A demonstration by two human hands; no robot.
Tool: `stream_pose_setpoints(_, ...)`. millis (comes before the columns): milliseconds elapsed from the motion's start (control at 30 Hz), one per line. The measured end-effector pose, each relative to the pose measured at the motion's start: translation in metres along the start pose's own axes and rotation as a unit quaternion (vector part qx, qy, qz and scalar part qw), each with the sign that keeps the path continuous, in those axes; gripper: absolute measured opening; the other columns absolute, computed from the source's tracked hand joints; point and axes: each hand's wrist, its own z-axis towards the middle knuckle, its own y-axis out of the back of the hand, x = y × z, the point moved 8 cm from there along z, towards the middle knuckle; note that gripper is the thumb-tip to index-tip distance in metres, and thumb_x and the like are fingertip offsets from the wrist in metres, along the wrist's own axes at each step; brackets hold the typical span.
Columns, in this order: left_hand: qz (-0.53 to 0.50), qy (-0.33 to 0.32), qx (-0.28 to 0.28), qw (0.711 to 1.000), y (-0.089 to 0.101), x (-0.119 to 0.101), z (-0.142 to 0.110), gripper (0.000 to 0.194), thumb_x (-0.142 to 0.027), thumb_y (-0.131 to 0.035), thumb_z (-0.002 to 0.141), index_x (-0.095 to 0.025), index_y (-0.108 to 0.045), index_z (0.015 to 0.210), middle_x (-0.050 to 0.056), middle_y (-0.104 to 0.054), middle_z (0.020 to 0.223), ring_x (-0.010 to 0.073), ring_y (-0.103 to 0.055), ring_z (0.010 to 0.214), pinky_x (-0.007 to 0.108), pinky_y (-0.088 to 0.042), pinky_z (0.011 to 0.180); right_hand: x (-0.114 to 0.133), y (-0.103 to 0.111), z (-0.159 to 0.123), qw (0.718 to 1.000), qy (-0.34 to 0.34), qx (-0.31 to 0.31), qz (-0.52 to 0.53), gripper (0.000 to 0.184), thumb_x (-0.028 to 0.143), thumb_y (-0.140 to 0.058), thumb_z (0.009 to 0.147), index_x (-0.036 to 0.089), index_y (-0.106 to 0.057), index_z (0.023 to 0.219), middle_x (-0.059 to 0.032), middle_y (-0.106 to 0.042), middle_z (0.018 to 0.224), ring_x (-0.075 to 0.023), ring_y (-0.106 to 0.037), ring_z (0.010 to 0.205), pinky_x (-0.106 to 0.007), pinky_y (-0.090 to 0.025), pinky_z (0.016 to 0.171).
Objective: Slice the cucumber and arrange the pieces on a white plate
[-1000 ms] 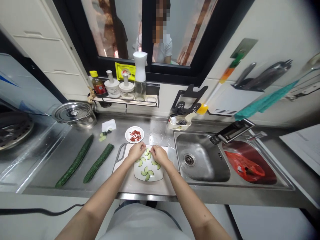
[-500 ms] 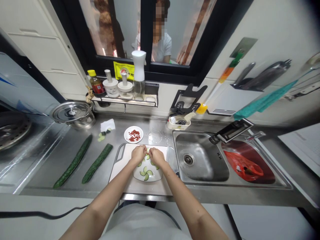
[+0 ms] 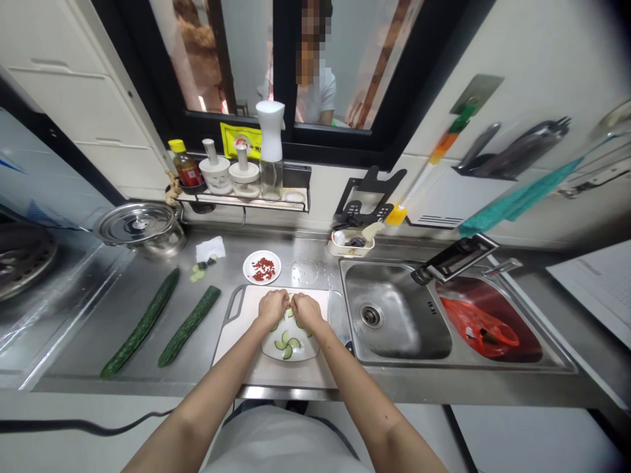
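Note:
My left hand (image 3: 274,307) and my right hand (image 3: 306,310) meet fingertip to fingertip over the far side of a white plate (image 3: 300,353). Both are closed, fingers pinched together. A bit of green shows between them, but whether either one grips a slice is too small to tell. Thin cucumber slices (image 3: 287,344) lie fanned like a pinwheel near the plate's front, with more slices partly hidden beneath my hands. Under the plate is a white cutting board (image 3: 236,341) with a grey handle. Beyond it stands a small white dish (image 3: 262,267) of red bits.
Two whole cucumbers (image 3: 142,322) lie on the steel counter at left, near cucumber scraps (image 3: 198,271) and a white paper (image 3: 210,248). A lidded pot (image 3: 142,230) stands behind. The double sink (image 3: 394,315) is at right. Seasoning jars (image 3: 244,179) line the shelf.
My hands stay pinched together over the plate with hardly any shift between them. The whole view has tilted slightly.

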Motion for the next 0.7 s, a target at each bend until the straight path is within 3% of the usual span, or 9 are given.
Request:
stream_pose_setpoints(400, 0.013, -0.001, 0.002, 1.0, -0.002, -0.002, 0.0, 0.011, -0.025, -0.055, 0.086, -0.023, -0.064, 0.092, 0.004, -0.069, 0.099, 0.0193, -0.059, 0.098, 0.026, -0.039, 0.078, -0.009, -0.004, 0.003, 0.999, -0.032, -0.016, 0.014, 0.022, 0.028, -0.043, 0.094, 0.019, -0.061, 0.101, -0.0085, -0.067, 0.102, -0.0178, -0.059, 0.093, -0.026, -0.035, 0.072)
stream_pose_setpoints(700, -0.018, 0.006, -0.013, 1.0, 0.01, 0.0, -0.004, 0.016, -0.02, -0.05, 0.086, -0.023, -0.064, 0.093, 0.004, -0.069, 0.097, 0.0178, -0.059, 0.095, 0.026, -0.038, 0.077, -0.016, 0.002, 0.0, 0.998, -0.056, -0.016, 0.033, 0.02, 0.026, -0.043, 0.093, 0.02, -0.06, 0.102, -0.0079, -0.066, 0.106, -0.0168, -0.058, 0.094, -0.025, -0.033, 0.072)
